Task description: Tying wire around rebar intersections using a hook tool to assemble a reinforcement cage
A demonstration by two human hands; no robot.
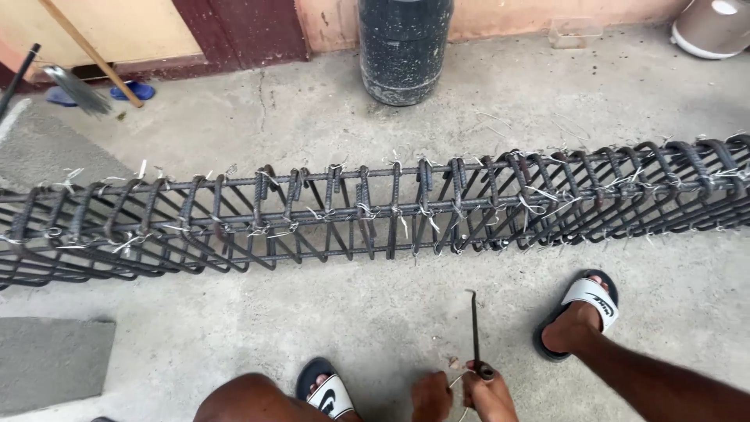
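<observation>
While the cage is being looked down on from above, the scene is being read from left to right.

Far left: a broom (76, 86) with a wooden handle is lying by the wall, and a grey slab (51, 361) is resting on the concrete floor (234, 328).

Rebar cage (375, 207): a long cage of steel bars and square stirrups is lying across the floor, well apart from the hands; many crossings are already being held by twisted tie wire, with loose ends sticking up all along it.

Progress: most visible joints are judged as tied; whether any are being left untied cannot be told from here.

Black drum (405, 47): it is standing upright behind the cage, by the wall.

Left hand (431, 397): it is being closed on a thin piece of wire (455, 381), low at the frame's edge.

Right hand (488, 395): it is being closed around the handle of a hooked tying tool (474, 328), whose shaft is pointing toward the cage.

Feet: sandals (582, 309) are being worn on either side of the hands.

Far right: a pale round vessel (715, 27) is sitting in the corner.
</observation>
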